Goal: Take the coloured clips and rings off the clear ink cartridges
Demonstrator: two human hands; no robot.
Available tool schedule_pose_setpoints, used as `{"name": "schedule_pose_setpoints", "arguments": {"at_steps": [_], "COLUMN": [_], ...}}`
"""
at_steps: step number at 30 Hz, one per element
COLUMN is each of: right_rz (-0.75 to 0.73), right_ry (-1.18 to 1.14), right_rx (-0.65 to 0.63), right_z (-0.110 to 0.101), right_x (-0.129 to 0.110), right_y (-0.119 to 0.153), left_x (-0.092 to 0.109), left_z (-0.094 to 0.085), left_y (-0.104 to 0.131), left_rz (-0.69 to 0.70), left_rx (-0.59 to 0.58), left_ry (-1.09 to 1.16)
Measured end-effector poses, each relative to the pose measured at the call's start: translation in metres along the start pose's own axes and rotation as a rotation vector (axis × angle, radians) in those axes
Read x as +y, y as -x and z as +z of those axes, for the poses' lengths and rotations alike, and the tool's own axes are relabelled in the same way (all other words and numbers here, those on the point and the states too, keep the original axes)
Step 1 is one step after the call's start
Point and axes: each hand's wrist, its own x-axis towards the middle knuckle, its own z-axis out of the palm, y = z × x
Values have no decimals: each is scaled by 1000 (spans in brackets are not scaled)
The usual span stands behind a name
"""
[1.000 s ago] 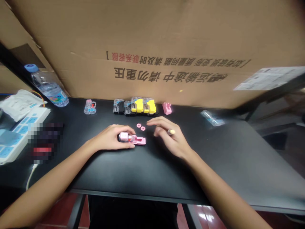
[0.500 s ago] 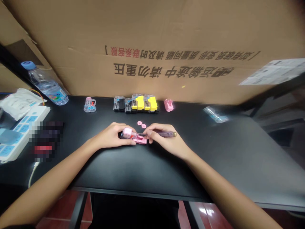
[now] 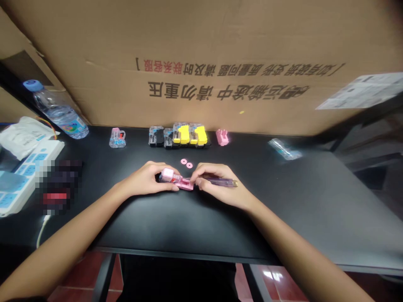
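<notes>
My left hand (image 3: 151,179) is closed round a small pink and clear plastic toy (image 3: 176,179), with a pink open-topped housing at its right end. A slim screwdriver with a purplish see-through handle (image 3: 222,182) lies in the pinched fingers of my right hand (image 3: 217,179). Its shaft points left at the toy; my fingers and the toy hide the tip, so contact is unclear. Two small pink discs (image 3: 187,163) lie on the black table (image 3: 176,226) just beyond my hands.
Along the cardboard wall (image 3: 204,33) stand several clear toys with black or yellow parts (image 3: 181,135), a pink piece (image 3: 222,137) and a clear-pink toy (image 3: 117,138). A clear packet (image 3: 285,149) lies right. Left are a water bottle (image 3: 67,119) and power strip (image 3: 37,163).
My right hand has shifted its fingers on the screwdriver, whose handle end now sits slightly further right and lower. My left hand keeps the toy in nearly the same spot.
</notes>
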Motion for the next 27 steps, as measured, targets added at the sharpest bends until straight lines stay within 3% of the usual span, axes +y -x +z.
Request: {"name": "schedule_pose_setpoints", "arguments": {"at_steps": [6, 18, 27], "right_rz": [48, 188, -14], "right_ry": [-38, -285, -116], "right_rx": [13, 197, -44], "right_z": [3, 14, 5], "right_x": [-1, 3, -2], "right_y": [-1, -4, 2], "left_x": [0, -3, -8], "left_z": [0, 2, -3], "left_y": [0, 0, -2], "left_rz": [6, 23, -12], "left_rx": [0, 27, 54], "left_ry": [8, -21, -38]}}
